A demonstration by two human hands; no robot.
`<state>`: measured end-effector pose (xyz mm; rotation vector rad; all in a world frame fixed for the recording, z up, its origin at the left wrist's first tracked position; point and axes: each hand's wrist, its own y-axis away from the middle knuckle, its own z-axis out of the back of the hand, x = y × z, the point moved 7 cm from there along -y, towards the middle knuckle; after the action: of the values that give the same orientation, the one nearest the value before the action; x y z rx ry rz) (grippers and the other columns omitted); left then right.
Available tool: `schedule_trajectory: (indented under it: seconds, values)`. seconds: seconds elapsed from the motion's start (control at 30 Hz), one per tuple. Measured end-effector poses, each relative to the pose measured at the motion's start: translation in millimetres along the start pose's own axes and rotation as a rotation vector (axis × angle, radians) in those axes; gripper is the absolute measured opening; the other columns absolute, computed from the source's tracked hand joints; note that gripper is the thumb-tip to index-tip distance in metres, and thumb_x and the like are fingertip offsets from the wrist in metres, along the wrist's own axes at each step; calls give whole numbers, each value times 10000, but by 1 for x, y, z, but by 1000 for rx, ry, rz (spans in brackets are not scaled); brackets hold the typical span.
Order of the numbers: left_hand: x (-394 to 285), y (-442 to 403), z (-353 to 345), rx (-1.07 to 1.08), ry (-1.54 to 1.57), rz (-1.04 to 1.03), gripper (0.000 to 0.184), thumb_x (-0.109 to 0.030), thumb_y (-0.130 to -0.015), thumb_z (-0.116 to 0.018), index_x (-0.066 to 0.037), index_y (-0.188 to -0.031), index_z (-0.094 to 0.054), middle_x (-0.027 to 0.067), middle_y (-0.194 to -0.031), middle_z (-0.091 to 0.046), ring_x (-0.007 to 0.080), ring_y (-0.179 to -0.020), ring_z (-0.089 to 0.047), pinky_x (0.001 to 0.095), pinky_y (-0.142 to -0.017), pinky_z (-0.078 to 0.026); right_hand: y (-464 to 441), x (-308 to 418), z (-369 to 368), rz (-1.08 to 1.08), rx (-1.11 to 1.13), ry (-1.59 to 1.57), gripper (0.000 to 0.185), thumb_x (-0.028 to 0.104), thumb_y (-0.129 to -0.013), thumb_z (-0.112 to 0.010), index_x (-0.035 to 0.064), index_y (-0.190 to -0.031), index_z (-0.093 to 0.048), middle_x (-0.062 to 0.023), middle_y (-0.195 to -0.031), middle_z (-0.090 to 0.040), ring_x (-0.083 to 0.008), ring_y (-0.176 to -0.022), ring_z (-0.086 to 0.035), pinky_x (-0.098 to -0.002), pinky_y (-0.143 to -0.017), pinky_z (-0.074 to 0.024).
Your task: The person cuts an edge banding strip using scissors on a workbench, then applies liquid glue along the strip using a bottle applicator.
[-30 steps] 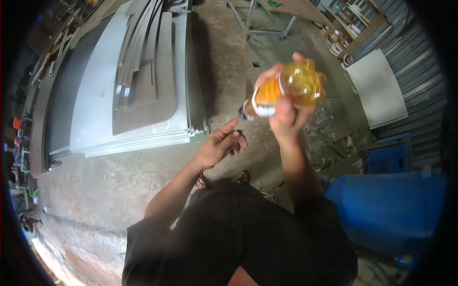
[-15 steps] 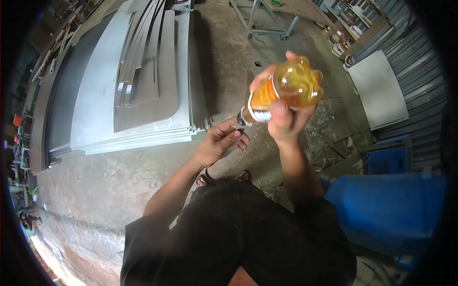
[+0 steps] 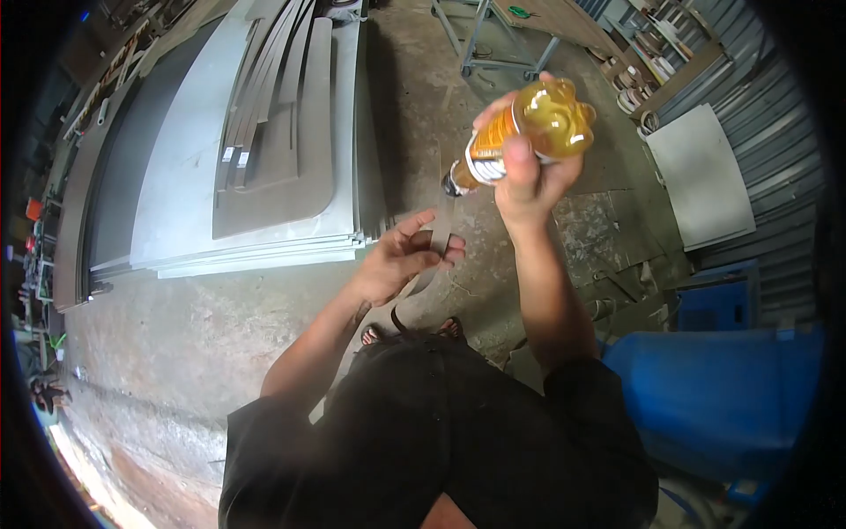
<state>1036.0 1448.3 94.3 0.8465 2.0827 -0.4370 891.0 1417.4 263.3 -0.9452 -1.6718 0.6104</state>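
A plastic bottle (image 3: 487,152) of yellow liquid with an orange-and-white label is tipped in my right hand (image 3: 531,181), base raised and dark tip pointing down-left. My fingers wrap round its body. A thin, greyish, flexible strip (image 3: 442,231) runs through my left hand (image 3: 397,264), pinched between the thumb and the fingers behind it, with the index finger stretched out. Below that hand, the strip curves down toward my waist. The bottle's tip is at the upper part of the strip; I cannot tell whether they touch.
On the left lies a stack of large sheets (image 3: 344,245) with narrow offcuts (image 3: 264,115) on top. A wheeled table (image 3: 564,31) stands at the back. To the right are a white panel (image 3: 701,176) against corrugated metal and a big blue container (image 3: 714,388). My sandalled feet show below.
My right hand has moved slightly up with the bottle, and its tip has left the left fingers. The left index finger has lifted off, and more of the strip shows.
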Motion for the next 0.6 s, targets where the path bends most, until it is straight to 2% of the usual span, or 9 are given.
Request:
schedule_trajectory:
  seconds: [0.1, 0.2, 0.23, 0.33, 0.4, 0.5, 0.6]
  values:
    - [14, 6, 1, -28, -63, 46, 600, 87, -945, -493, -67, -1498, -321, 173, -1203, -624, 243, -1007, -675, 327, -841, -533, 0, 6, 2, -7, -32, 2, 749, 259, -775, -807, -54, -1328, -413, -124, -897, -643, -170, -729, -649, -281, -653, -539]
    - [7, 4, -2, -27, -155, 34, 569, 86, -948, -488, -64, -1478, -344, 159, -1174, -640, 214, -987, -678, 305, -831, -524, 23, 17, -8, -15, 17, -172, 784, 295, -763, -816, -67, -1327, -409, -128, -899, -645, -172, -724, -649, -294, -658, -543]
    - [4, 4, -5, -20, -186, 32, 558, 85, -950, -487, -63, -1471, -353, 154, -1163, -646, 204, -979, -679, 298, -827, -521, 30, 17, -10, -3, 38, -97, 815, 330, -746, -828, -80, -1318, -417, -126, -934, -640, -180, -708, -649, -312, -660, -546]
    - [9, 4, -2, -72, -162, -6, 504, 70, -966, -470, -58, -1443, -377, 137, -1129, -661, 189, -933, -686, 294, -829, -520, 22, 10, -13, -14, 86, 112, 792, 413, -827, -743, -57, -1344, -368, -145, -900, -622, -236, -753, -648, -352, -659, -546]
    - [3, 7, -9, -48, -226, -25, 516, 57, -977, -460, -61, -1468, -354, 131, -1110, -663, 183, -913, -682, 295, -819, -523, 6, -5, -2, 135, 125, 266, 726, 356, -840, -731, -55, -1328, -385, -142, -889, -624, -218, -747, -644, -338, -676, -543]
    - [6, 12, -11, -7, -290, 13, 544, -13, -1006, -480, -106, -1514, -312, 122, -1074, -675, 171, -927, -675, 297, -816, -527, -4, -4, 2, 55, 116, 268, 733, 337, -831, -739, -54, -1340, -383, -144, -889, -624, -204, -740, -639, -329, -673, -539]
    - [17, 14, -4, -35, -348, 40, 565, -76, -1031, -482, -158, -1549, -270, 97, -991, -662, 147, -890, -650, 294, -797, -524, 8, 22, -17, -12, 207, 55, 748, 340, -817, -749, -47, -1347, -390, -143, -890, -625, -198, -740, -633, -331, -667, -538]
